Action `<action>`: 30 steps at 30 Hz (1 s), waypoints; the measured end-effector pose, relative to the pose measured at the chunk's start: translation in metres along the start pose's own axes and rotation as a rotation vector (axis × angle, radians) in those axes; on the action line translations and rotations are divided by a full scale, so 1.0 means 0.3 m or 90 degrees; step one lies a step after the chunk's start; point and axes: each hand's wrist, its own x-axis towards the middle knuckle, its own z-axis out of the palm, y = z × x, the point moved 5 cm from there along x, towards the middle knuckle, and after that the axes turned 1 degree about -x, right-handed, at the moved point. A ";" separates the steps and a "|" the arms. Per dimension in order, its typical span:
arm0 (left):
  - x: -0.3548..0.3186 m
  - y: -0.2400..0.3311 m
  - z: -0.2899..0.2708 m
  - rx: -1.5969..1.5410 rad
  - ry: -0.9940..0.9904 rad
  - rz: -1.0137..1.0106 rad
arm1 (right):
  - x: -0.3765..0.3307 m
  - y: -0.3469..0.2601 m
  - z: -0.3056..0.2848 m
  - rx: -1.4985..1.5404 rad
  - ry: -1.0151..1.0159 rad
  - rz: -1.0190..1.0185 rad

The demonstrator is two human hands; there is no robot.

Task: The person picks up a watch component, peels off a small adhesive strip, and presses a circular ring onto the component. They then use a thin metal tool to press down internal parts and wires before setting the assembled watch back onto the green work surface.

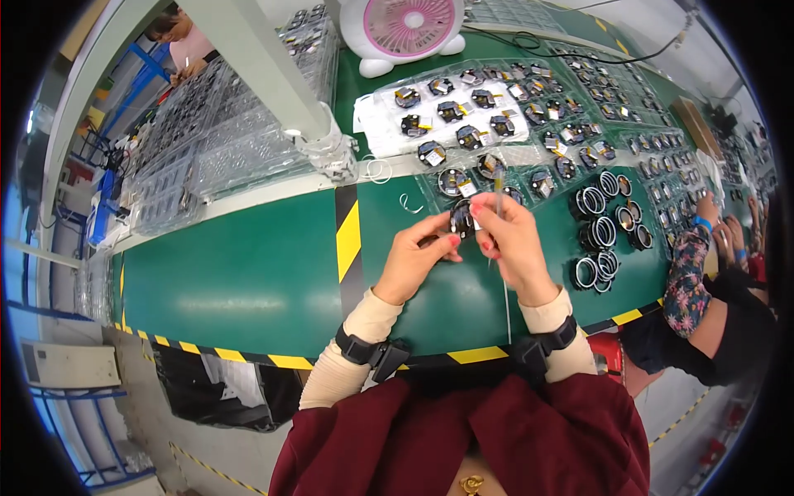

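Note:
My left hand point(418, 255) pinches a small round black part point(461, 218) with pale and metallic bits on it, above the green table point(240, 264). Close beside it, my right hand point(514, 241) is closed around a slender pen-like tool point(499, 188) that stands nearly upright; its lower end is hard to make out. The right fingertips reach the edge of the black part, hiding some of it. Just beyond the hands, similar round black parts point(454, 183) with white and yellow labels sit in clear plastic trays point(422, 192).
Stacks of black and silver rings point(595, 233) stand right of my hands. A white and pink fan point(405, 29) is at the back. Left of a metal post point(273, 74) are stacked clear trays point(219, 124). A co-worker's flowered sleeve point(686, 277) is at right; another person point(186, 41) is far left.

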 end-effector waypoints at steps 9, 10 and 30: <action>0.004 -0.004 -0.069 -0.079 0.007 0.019 | -0.007 0.091 0.032 -0.050 -0.097 0.061; 0.002 -0.004 -0.068 -0.079 0.008 0.016 | -0.011 0.096 0.032 -0.027 -0.090 0.063; -0.013 -0.011 -0.033 0.357 -0.038 0.095 | -0.005 0.027 0.046 -0.275 -0.204 -0.186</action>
